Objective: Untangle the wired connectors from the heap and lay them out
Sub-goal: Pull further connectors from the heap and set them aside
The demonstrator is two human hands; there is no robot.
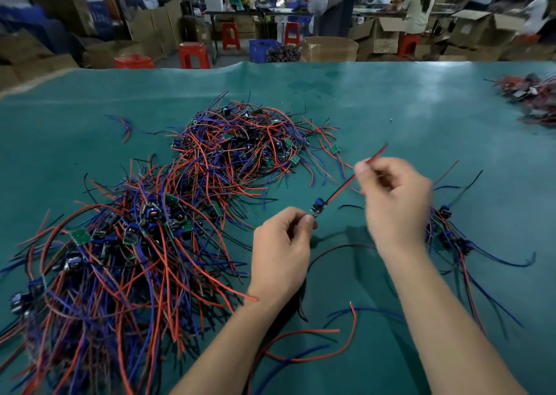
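Observation:
A big heap of tangled wired connectors (pixel 144 229) with red, blue and black wires covers the left of the green table mat (pixel 361 108). Between my hands hangs one wired connector (pixel 319 206), a small blue and black block with red and black wires. My left hand (pixel 281 250) pinches the connector's lower end. My right hand (pixel 394 196) grips its red and black wires, which stick out up and to the right past my fingers. A small bunch of separated connectors (pixel 451 232) lies to the right, partly hidden by my right wrist.
Loose red, blue and black wires (pixel 307 346) lie on the mat between my forearms. Another pile of red and black parts (pixel 532 96) sits at the far right edge. Beyond the table stand red stools, cardboard boxes, a blue crate and seated people.

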